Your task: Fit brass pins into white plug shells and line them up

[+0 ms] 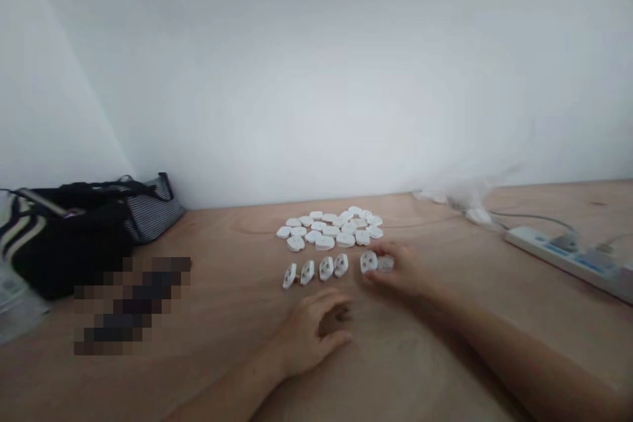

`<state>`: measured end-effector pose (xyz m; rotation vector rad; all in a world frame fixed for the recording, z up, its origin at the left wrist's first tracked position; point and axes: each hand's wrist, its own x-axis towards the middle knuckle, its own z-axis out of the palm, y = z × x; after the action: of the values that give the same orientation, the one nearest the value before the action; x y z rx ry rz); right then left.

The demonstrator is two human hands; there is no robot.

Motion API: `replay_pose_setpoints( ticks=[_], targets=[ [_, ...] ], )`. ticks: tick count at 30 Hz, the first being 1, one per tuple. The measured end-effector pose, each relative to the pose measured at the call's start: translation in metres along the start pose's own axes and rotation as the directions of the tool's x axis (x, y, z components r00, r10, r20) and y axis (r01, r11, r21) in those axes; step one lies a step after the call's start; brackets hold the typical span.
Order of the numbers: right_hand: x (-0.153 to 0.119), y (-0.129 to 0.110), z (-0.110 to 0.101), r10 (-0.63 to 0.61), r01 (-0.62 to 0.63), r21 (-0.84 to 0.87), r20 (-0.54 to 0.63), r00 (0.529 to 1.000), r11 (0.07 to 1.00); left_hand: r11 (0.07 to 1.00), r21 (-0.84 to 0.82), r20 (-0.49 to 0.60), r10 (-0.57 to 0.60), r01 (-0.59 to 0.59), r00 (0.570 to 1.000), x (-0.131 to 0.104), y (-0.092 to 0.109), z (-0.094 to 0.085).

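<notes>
While the right hand (pixel 398 270) pinched a white plug piece (pixel 384 264) at the row's end, the left hand (pixel 314 336) lay loosely curled, holding nothing
Setting it well probably meant matching the tilt and gap of the row of pieces (pixel 316 271); the flat heap (pixel 332 229) lay just behind, a power strip (pixel 568 254) and bags (pixel 74 231) well apart on the table (pixel 237 316), nothing in the way

Two bare forearms and hands

The left hand (pixel 314 333) and right hand (pixel 398 270) wear no gloves, rings or watch; both forearms are uncovered, with no sleeve reaching into view anywhere along them.
</notes>
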<state>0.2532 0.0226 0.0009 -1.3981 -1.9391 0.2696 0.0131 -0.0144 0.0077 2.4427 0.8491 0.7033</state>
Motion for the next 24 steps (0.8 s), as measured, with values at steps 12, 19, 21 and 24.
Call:
replay_pose_setpoints(
  ticks=[12, 19, 21, 24],
  targets=[
    [0.013, 0.011, 0.009, 0.008, 0.006, -0.121, 0.115, 0.993, 0.993, 0.998, 0.050, 0.068, -0.026, 0.023, 0.997, -0.002, -0.001, -0.001],
    [-0.009, 0.029, -0.021, 0.086, -0.022, -0.264, 0.236, 0.968, 0.964, 0.999, 0.045, 0.080, -0.025, 0.021, 0.996, -0.002, -0.002, 0.000],
    [-0.014, 0.024, -0.023, 0.082, -0.011, -0.266, 0.258, 0.963, 0.964, 0.999, 0.031, 0.079, -0.017, 0.015, 0.997, -0.001, -0.002, 0.000],
    [-0.021, 0.009, -0.020, 0.018, 0.048, -0.200, 0.312, 0.950, 0.979, 1.000, 0.005, 0.060, -0.010, 0.009, 0.998, 0.000, -0.002, -0.001]
  ],
)
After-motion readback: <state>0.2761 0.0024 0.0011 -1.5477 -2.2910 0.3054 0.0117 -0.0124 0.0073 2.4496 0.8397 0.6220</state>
